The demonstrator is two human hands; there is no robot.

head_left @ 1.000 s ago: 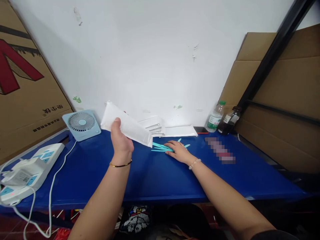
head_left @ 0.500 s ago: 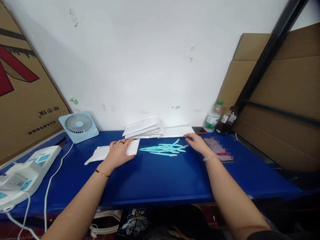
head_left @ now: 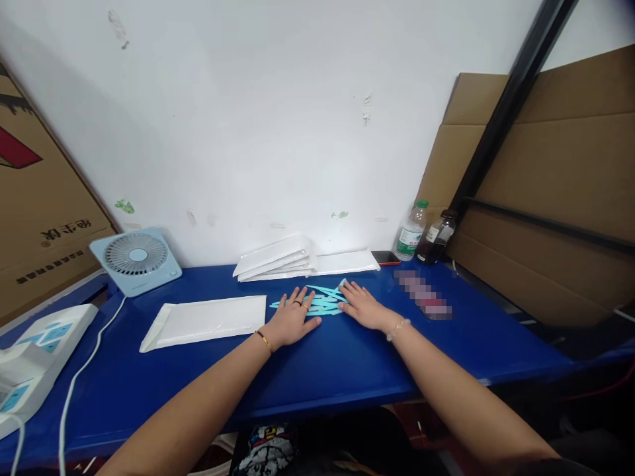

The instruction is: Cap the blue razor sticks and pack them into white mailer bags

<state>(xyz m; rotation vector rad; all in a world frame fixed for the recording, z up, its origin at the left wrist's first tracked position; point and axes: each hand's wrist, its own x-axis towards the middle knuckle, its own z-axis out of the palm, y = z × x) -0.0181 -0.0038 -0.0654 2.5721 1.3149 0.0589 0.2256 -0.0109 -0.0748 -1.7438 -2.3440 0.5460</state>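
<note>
A loose pile of thin turquoise sticks (head_left: 325,305), shaped like small eyebrow razors, lies on the blue table (head_left: 342,370). My left hand (head_left: 292,318) rests flat at the pile's left side, fingers spread over some of the sticks. From the right, my right hand (head_left: 366,308) lies against the pile with its fingers stretched out, touching the end sticks and partly covering them. Neither hand grips anything. Left of my left hand, a white padded envelope (head_left: 208,321) lies flat on the table.
Several white envelopes (head_left: 270,258) are stacked by the wall, with another envelope (head_left: 347,262) beside them. A dark phone (head_left: 385,258), two bottles (head_left: 411,233) and a blurred pinkish phone-like item (head_left: 426,297) stand or lie right. Left are a blue fan (head_left: 136,258) and a power strip (head_left: 59,340).
My left hand has let go of the white envelope, which now lies further left and nearer, and moved right onto the sticks. My right hand has moved left to the pile, which is bunched closer.
</note>
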